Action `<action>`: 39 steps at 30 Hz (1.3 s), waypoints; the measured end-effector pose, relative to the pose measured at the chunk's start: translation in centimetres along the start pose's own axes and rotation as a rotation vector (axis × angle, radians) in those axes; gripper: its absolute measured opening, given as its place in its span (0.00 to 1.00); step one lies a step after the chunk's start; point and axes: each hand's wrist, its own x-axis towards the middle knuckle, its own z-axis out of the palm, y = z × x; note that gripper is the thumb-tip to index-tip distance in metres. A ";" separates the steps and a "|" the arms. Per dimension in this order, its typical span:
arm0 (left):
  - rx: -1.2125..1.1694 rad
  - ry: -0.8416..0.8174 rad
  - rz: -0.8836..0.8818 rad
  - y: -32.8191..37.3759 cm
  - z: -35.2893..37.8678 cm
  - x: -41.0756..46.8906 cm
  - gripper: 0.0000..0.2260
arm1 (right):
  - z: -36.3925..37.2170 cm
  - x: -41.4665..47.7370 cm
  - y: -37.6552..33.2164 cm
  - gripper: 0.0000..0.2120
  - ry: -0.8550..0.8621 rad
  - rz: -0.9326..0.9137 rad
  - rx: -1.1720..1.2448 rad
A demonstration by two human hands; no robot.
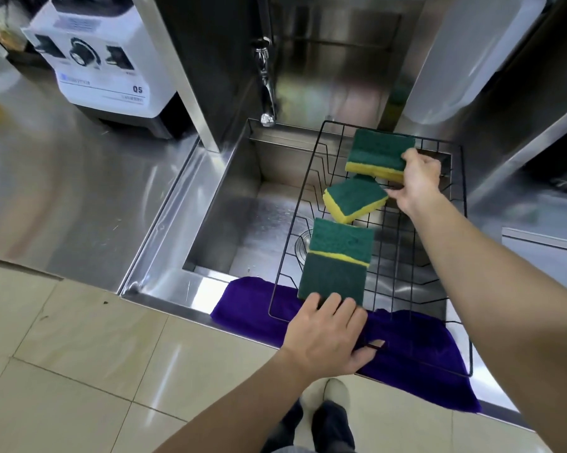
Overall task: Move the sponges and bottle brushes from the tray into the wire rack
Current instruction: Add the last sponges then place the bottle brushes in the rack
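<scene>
A black wire rack [403, 263] spans the steel sink. My right hand [417, 183] grips a green and yellow sponge [378, 153] by its right edge, above the rack's far end. A second sponge [354, 197] lies tilted in the rack just below it, next to my right fingers. Nearer to me, my left hand [327, 335] holds two sponges stacked green side up [337, 259] at their near edge, over the rack's front left part. No tray or bottle brush is in view.
A purple cloth [416, 358] lies over the sink's front rim under the rack. The tap [265, 86] hangs over the basin's back left. A white blender base [102, 60] stands on the steel counter at left. Beige floor tiles and my shoes are below.
</scene>
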 end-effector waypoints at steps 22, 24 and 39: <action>-0.001 0.022 -0.014 0.0 -0.1 0.2 0.17 | -0.3 0.6 1.3 0.09 -0.133 -0.108 -0.166; 0.003 0.020 -0.014 0.0 -0.1 0.2 0.16 | -0.4 0.7 1.5 0.11 -0.124 -0.110 -0.255; -0.002 0.037 -0.015 0.0 -0.1 0.1 0.16 | -1.3 0.1 1.7 0.35 -0.191 0.072 -0.604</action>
